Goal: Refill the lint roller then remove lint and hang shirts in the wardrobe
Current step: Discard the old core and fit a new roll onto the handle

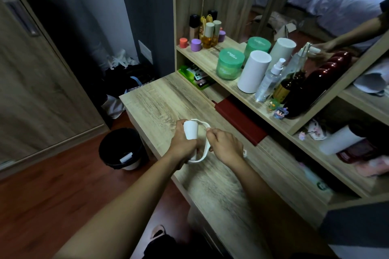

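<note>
The white roll (190, 130) sits between the two hands, held just above the wooden surface (160, 101), near its front edge and straight ahead of the person. Its long axis points away from the body and a little leftward, with the far, capped end free and the near end buried in the left hand (182, 143), whose fingers are curled round the lower part of it. The handle (203, 156) is a thin white loop that arcs from the roll's far end, round its right side, and back under its near end, so it lies to the right of the roll and all but against it. The right hand (226, 145) has this loop, fingers curled and pinching it on the right side.

Both hands are almost touching, so neither has any reach to make. The step in hand looks like seating the roll on the handle, and that turns on one thing: the roll's axis must line up with the part of the loop that carries it. Whether the roll is already on that part I cannot tell, because the left hand hides the joint.

A black bin (106, 149) stands on the floor to the left, well clear of the hands. No shirt is in view.
</note>
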{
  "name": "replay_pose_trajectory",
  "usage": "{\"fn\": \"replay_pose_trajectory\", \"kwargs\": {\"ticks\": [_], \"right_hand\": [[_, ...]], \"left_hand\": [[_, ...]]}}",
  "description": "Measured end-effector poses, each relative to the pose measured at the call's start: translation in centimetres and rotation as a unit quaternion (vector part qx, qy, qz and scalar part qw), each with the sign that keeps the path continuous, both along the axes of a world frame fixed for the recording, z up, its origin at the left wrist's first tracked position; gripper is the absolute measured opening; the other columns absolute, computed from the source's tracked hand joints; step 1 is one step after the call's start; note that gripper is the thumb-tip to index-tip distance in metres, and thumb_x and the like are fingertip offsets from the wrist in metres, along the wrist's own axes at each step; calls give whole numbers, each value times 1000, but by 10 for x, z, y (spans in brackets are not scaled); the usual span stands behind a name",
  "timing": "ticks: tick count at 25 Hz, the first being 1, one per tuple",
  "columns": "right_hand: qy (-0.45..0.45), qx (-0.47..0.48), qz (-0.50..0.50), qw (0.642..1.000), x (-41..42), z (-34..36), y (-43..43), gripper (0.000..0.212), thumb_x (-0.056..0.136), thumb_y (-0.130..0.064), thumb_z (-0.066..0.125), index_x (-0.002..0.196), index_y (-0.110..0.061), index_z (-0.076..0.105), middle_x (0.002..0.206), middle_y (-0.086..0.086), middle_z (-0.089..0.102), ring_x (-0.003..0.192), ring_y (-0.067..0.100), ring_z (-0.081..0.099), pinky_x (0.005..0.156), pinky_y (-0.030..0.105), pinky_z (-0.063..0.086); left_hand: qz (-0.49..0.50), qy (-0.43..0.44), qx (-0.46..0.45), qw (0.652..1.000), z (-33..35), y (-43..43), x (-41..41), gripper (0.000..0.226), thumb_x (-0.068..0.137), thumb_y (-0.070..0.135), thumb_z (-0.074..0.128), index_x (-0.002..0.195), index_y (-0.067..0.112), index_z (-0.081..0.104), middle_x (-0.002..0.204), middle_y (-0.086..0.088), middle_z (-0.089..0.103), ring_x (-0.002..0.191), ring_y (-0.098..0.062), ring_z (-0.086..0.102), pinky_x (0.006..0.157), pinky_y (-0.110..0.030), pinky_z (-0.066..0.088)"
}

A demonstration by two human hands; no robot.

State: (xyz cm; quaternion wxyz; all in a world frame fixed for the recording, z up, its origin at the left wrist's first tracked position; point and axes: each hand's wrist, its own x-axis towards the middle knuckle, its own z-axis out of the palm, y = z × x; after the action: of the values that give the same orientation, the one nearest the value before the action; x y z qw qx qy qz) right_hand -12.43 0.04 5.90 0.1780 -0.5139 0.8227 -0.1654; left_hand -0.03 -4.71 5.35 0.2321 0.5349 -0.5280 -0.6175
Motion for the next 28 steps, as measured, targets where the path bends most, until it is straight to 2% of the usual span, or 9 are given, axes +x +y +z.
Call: {"fn": "replay_pose_trajectory", "kwargs": {"ticks": [4, 7, 9, 12, 14, 17, 21, 26, 28], "right_hand": [[-27, -14, 12, 999, -8, 2, 0, 45, 95, -48, 24, 92, -21, 60, 88, 3, 72, 91, 27, 63, 78, 36, 45], [-157, -28, 46, 986, -19, 9, 6, 40, 97, -47, 24, 88, -25, 55, 76, 1, 70, 79, 21, 66, 78, 38, 48], [-218, -24, 74, 973, -22, 6, 14, 35, 98, -44, 24, 94, -26, 53, 73, 0, 68, 69, 16, 64, 76, 38, 50], [-279, -68, 86, 954, -10, -12, 28, 29, 99, -39, 27, 115, -29, 49, 86, -11, 62, 75, 3, 59, 78, 34, 51], [-269, -120, 75, 953, -5, -20, 32, 30, 100, -35, 28, 121, -25, 47, 76, -23, 60, 68, -5, 56, 69, 25, 49], [-250, -145, 75, 954, -8, -17, 35, 27, 100, -29, 30, 116, -20, 49, 61, -30, 56, 54, -5, 52, 54, 15, 36], [-276, -142, 68, 948, -14, -17, 38, 29, 100, -27, 29, 120, -19, 49, 62, -35, 56, 55, -10, 52, 55, 11, 35], [-292, -160, 51, 941, -17, -25, 40, 28, 100, -29, 30, 119, -22, 49, 67, -33, 58, 59, -8, 53, 61, 17, 36], [-296, -176, 41, 938, -18, -28, 43, 30, 98, -34, 30, 117, -22, 50, 66, -32, 58, 58, -8, 53, 59, 17, 35]], "left_hand": [[-22, -21, -19, 999, 8, -6, -5, 69, 62, 12, 69, 111, 34, 26, 99, -12, 55, 80, -29, 61, 57, -34, 54], [-51, -72, -85, 992, 13, -19, -4, 58, 64, 17, 72, 103, 20, 29, 99, -11, 55, 83, -28, 59, 58, -33, 49], [-93, -118, -159, 976, 18, -26, 0, 56, 64, 25, 72, 105, 19, 34, 100, -9, 56, 82, -28, 57, 56, -30, 45], [-149, -254, -309, 904, 20, -28, 1, 65, 71, 43, 65, 129, 33, 37, 108, -9, 63, 94, -33, 60, 68, -35, 47], [-151, -317, -391, 851, 19, -23, -4, 67, 80, 45, 57, 140, 39, 27, 110, -8, 63, 96, -32, 60, 70, -37, 45], [-146, -302, -441, 832, 20, -17, -11, 68, 81, 38, 54, 143, 34, 26, 108, -11, 62, 92, -34, 60, 70, -38, 46], [-185, -304, -459, 814, 25, -18, -19, 69, 80, 32, 56, 143, 30, 27, 106, -13, 62, 90, -36, 60, 70, -39, 47], [-192, -309, -483, 796, 24, -18, -24, 71, 81, 36, 54, 145, 33, 22, 108, -12, 60, 89, -37, 60, 69, -39, 49], [-213, -325, -508, 768, 27, -20, -27, 74, 81, 41, 52, 146, 34, 16, 109, -11, 62, 88, -36, 61, 67, -37, 48]]}}
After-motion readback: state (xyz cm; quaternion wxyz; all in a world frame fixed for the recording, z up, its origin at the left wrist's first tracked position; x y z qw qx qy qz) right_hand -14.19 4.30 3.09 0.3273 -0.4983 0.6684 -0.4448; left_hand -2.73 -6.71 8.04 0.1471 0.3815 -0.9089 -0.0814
